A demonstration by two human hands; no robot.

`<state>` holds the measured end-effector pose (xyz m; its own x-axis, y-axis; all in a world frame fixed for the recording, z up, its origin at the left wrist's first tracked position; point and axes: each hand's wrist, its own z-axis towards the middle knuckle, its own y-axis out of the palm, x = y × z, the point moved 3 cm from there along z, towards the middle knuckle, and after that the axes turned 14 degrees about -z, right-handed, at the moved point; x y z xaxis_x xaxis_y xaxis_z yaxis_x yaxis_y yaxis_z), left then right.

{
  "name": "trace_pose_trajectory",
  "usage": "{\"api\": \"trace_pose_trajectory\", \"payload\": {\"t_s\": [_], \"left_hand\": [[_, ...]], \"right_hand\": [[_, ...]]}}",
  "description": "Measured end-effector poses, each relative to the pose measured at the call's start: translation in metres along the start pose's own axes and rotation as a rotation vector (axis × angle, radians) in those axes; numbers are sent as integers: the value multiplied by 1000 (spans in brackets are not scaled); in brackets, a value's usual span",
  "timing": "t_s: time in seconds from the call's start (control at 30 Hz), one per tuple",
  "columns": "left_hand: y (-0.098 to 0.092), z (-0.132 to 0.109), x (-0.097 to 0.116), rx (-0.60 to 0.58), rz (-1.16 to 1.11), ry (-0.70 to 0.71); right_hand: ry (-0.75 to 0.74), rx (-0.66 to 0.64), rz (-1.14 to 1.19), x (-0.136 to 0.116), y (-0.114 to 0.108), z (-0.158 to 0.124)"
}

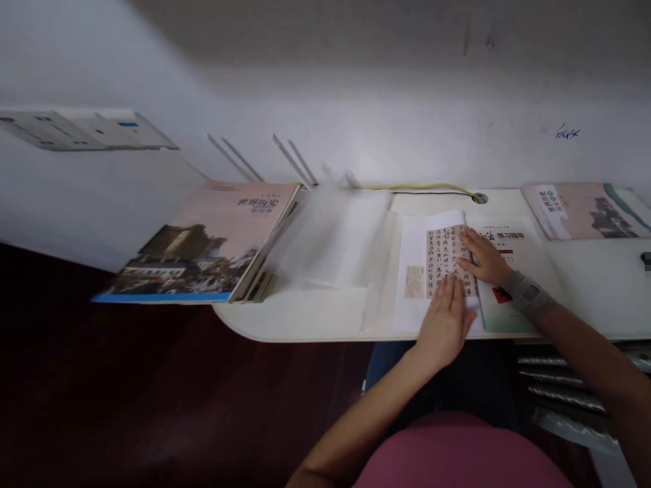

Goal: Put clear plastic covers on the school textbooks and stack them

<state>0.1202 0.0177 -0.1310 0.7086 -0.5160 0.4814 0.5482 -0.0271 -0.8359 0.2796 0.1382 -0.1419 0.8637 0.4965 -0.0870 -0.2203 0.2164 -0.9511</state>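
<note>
My left hand (pixel 445 322) lies flat with its fingers stretched out on a white printed page (pixel 413 271) that carries columns of Chinese calligraphy. My right hand (pixel 485 257), with a grey band at the wrist, rests spread across the line where this page meets a pale green book cover (pixel 519 271). Nothing is held in either hand. Under the page's left side, a clear plastic sheet (pixel 376 298) sticks out. Farther left is a stack of blurred translucent sheets (pixel 333 237).
A pile of pink-covered history books (pixel 203 237) overhangs the left end of the white desk (pixel 295 318). Another pink book (pixel 584 211) lies at the back right. A yellow cable (pixel 422 186) runs along the wall to a round hole (pixel 479 198).
</note>
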Motion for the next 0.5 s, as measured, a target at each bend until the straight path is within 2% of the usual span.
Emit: {"api": "trace_pose_trajectory", "payload": {"t_s": [0.07, 0.17, 0.5], "left_hand": [[10, 2, 8, -32, -4, -27], [17, 6, 9, -58, 42, -97], [12, 1, 2, -45, 167, -89]], "right_hand": [[2, 14, -10, 0, 0, 0], [-8, 35, -9, 1, 0, 0], [-70, -11, -55, -5, -3, -1]]}}
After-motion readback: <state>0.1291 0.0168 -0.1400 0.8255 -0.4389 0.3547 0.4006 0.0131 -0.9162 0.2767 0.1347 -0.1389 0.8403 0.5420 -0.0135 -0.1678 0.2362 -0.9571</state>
